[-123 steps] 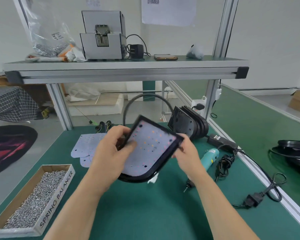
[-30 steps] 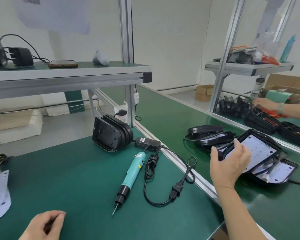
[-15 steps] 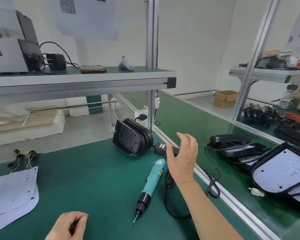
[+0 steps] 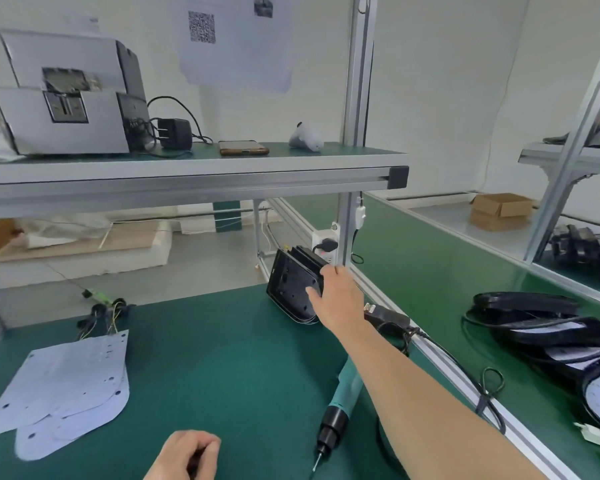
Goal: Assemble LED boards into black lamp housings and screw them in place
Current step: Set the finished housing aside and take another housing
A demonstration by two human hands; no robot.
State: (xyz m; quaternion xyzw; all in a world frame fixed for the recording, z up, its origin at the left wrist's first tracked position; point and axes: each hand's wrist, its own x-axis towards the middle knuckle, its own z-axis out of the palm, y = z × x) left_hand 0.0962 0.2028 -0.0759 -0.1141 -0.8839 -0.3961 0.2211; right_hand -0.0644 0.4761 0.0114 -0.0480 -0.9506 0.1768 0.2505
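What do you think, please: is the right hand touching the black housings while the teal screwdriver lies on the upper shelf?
Not quite: the head view shows the teal screwdriver lying on the green bench, not the upper shelf. The right hand does touch the black housings.

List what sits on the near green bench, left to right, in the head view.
White LED boards → left hand → black housings, gripped by the right hand → power adapter.
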